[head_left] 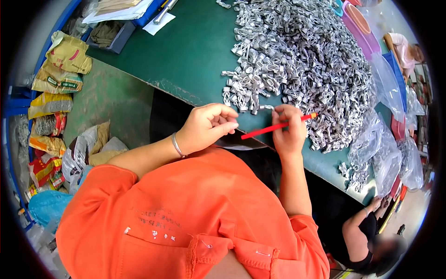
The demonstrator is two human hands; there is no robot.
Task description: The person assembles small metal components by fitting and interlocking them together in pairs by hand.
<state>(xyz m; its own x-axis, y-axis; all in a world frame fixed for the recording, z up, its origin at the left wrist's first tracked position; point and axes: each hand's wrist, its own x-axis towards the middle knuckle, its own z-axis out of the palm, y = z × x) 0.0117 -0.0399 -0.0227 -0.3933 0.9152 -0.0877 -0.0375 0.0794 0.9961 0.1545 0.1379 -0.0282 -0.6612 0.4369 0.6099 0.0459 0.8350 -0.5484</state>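
Observation:
My right hand is closed around a red pencil with a gold-coloured end, which slants across the fingers. At those fingertips is a small silver metal piece; whether it is pinched or only touched is unclear. My left hand, a bangle at its wrist, is curled with the thumb against the fingers, near the table's front edge. Anything inside it is hidden. Just beyond both hands, a big heap of silver metal fittings, looped with ring-like ends, spreads over the green table.
Grey bin and papers lie at the table's far left. Stacked sacks line the left side. Plastic bags and a pink basket border the heap. Another person reaches in at lower right; a further person is beyond.

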